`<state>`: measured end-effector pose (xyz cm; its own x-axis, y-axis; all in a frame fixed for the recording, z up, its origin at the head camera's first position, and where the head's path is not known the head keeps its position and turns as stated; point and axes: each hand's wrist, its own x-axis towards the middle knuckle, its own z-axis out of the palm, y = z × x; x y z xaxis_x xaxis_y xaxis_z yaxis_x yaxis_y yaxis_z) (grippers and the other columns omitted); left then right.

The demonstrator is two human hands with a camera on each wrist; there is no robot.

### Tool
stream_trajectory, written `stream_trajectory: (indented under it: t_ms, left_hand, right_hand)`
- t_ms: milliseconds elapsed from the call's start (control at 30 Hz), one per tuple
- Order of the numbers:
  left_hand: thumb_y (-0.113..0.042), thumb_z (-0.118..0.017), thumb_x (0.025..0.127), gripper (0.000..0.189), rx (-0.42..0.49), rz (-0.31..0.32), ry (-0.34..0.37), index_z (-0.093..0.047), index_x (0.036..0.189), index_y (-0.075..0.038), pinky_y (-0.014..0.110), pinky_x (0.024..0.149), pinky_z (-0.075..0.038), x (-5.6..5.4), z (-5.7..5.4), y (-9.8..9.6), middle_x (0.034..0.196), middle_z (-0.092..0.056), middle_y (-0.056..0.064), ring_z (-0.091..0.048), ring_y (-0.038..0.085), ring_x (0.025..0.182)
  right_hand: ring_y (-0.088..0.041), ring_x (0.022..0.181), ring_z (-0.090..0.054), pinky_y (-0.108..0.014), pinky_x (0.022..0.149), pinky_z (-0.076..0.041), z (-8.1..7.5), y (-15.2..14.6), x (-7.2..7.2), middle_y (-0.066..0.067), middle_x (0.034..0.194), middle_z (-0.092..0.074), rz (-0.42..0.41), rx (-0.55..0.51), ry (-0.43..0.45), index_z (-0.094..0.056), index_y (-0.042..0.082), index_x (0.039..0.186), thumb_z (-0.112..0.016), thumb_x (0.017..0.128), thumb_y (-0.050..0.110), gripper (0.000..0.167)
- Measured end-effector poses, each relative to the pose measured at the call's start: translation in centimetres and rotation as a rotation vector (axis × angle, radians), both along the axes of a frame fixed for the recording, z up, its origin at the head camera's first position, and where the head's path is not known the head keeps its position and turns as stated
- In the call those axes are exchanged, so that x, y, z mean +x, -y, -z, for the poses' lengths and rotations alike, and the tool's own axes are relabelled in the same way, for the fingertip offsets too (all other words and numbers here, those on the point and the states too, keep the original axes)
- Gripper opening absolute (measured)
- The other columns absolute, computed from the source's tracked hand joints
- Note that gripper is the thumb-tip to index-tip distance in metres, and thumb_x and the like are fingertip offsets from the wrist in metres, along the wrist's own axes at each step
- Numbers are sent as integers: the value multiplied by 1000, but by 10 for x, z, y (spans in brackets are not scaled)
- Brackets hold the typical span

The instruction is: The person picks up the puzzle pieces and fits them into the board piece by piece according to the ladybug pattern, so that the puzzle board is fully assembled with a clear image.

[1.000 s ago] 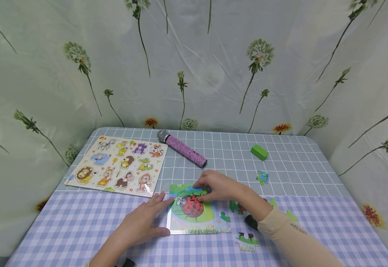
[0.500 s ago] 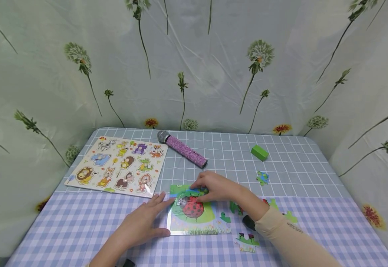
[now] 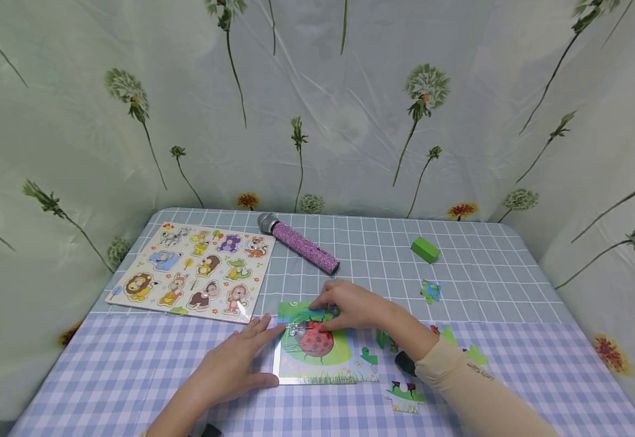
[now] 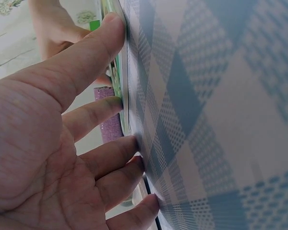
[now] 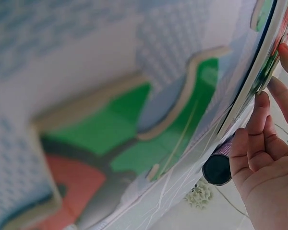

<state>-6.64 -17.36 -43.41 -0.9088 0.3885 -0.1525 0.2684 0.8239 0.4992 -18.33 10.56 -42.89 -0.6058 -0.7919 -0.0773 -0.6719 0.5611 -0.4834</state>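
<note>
A ladybug jigsaw puzzle (image 3: 331, 355) lies at the middle front of the table. My left hand (image 3: 230, 363) rests beside its left edge, index finger and thumb touching the edge, fingers spread and fairly straight. In the left wrist view, the other fingertips of this hand (image 4: 57, 129) press on the cloth. Over the puzzle's upper part, my right hand (image 3: 353, 306) pinches a green puzzle piece (image 3: 325, 314) between thumb and fingers, partly hidden by the hand. The right wrist view shows the right fingertips (image 5: 262, 96) right at the puzzle's surface.
Loose puzzle pieces lie to the right: a flowered one (image 3: 405, 397), a blue-green one (image 3: 430, 291), and several near the right forearm. Behind stand a glittery pink microphone (image 3: 303, 246) and a green block (image 3: 425, 249). An animal puzzle board (image 3: 186, 258) lies back left.
My right hand has shifted slightly left over the upper part of the ladybug puzzle, the pinched piece moving with it. The left hand has stayed in place.
</note>
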Motion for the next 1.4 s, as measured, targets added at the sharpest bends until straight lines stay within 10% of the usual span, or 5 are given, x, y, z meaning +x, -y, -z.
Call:
stream_trajectory:
  t_ms: [1400]
  left_hand:
    - [-46,-94,78,93,16,18,-3,-55,158,-21,74,120,-40,0,0,2,168,-44,22,-43,49,155]
  right_hand:
    - [-9,93,-61,-23,85,-55,-1,7,-4,1,107,-73,-12,26,-1,-81,12,123,-88,92,32,38]
